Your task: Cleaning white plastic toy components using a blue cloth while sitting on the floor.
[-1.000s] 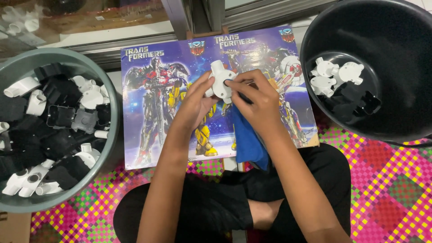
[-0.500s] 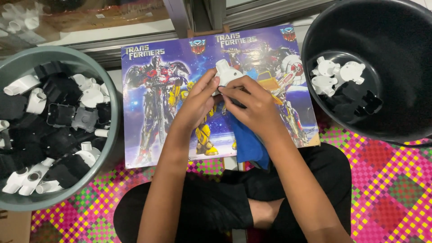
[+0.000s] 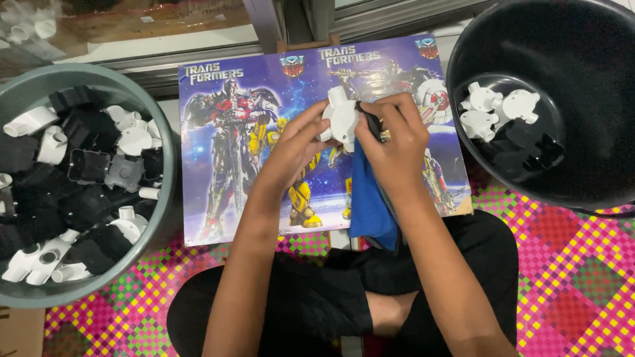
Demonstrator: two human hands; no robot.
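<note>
Head view, looking down:

- White round conduit box [image 3: 342, 117]: lifted above the poster board [image 3: 218, 165], between both hands, near the board's middle top; one short spout upward, round face toward the camera
- Left hand [image 3: 301, 142]: grip closed on the box's left rim, fingers curled round from below-left
- Right hand [image 3: 395, 142]: grip closed on a blue cloth [image 3: 369, 198] and a small dark piece [image 3: 372, 125], pressed against the box's right edge; cloth hanging down toward the lap
- Deciding relation: box directly left of the right grip and touching it, right of the left grip; both hands equally near, meeting at the box
- Grey bucket [image 3: 165, 172] well apart on the left: black and white fittings heaped
- Black bucket [image 3: 463, 125] well apart on the right: a few white round boxes [image 3: 499, 106] and dark fittings at the bottom
- Woven mat [image 3: 569, 264], many-coloured, beneath
</note>
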